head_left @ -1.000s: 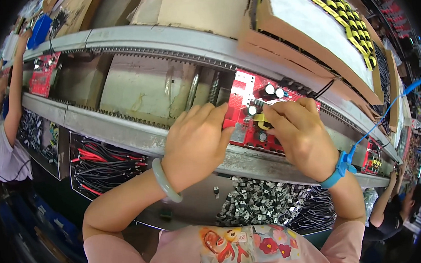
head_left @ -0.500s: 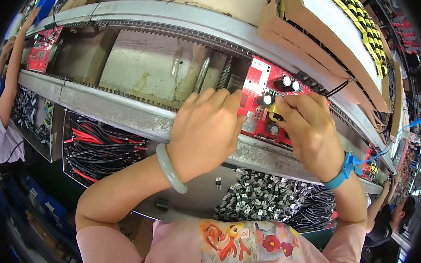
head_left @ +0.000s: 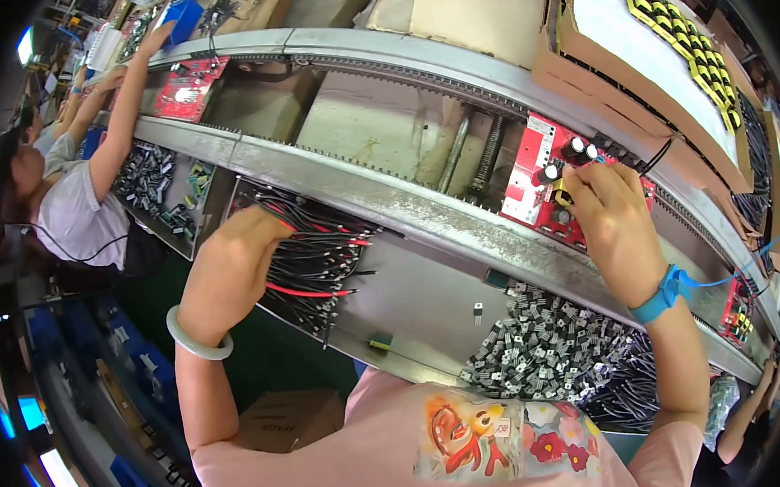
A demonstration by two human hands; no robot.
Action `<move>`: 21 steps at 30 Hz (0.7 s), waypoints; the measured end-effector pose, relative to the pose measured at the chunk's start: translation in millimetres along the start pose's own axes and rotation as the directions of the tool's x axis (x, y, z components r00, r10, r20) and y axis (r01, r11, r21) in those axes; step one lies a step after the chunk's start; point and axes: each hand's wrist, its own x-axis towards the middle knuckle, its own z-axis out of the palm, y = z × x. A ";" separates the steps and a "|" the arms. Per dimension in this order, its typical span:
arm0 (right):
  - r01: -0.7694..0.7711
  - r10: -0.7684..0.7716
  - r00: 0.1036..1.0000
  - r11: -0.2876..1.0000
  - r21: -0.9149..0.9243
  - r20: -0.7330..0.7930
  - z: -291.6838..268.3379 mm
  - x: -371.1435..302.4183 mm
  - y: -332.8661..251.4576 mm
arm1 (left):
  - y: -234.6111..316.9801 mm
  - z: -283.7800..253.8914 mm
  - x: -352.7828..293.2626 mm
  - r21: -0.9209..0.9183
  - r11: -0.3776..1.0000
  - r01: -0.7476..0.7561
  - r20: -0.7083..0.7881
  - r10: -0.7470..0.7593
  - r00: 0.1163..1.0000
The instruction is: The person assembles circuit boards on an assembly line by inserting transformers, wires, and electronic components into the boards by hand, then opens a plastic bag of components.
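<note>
My left hand (head_left: 233,268), with a pale bangle on its wrist, reaches into a pile of black and red wires (head_left: 319,257). Its fingers are bent down onto the wires at the pile's far left; the fingertips are partly hidden. On the rail line, my right hand (head_left: 619,223), wearing a blue wrist strap, has its fingers closed around a yellow-wrapped transformer (head_left: 563,197). That part sits on a red circuit board (head_left: 523,175) among black cylindrical capacitors (head_left: 573,147). My fingers cover part of the board.
Below the metal rail (head_left: 387,198), a tray (head_left: 402,288) holds loose transistors (head_left: 542,341) and black leads (head_left: 626,390). A cardboard box (head_left: 568,68) of yellow-and-black parts stands at far right. Another red board (head_left: 191,90) lies left, near a co-worker's arm (head_left: 128,117).
My left hand has left the board and moved left and nearer, into the wires. My right hand stays at the transformer. The whole view has shifted, showing more at left.
</note>
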 end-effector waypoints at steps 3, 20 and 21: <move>0.022 -0.022 1.000 0.999 -0.024 0.020 0.7 -3.1 -1.9 | -7.1 10.5 -27.8 0.185 0.983 0.003 0.045 -0.012 0.999; -0.755 0.753 0.609 0.646 -0.108 0.247 -108.9 -260.0 -27.0 | -5.5 8.3 -45.5 0.012 0.985 -0.169 0.021 0.169 0.985; -0.736 0.745 0.625 0.662 -0.143 0.232 -105.6 -268.2 -37.1 | -3.3 8.7 -44.2 -0.074 0.989 -0.129 -0.028 0.127 0.992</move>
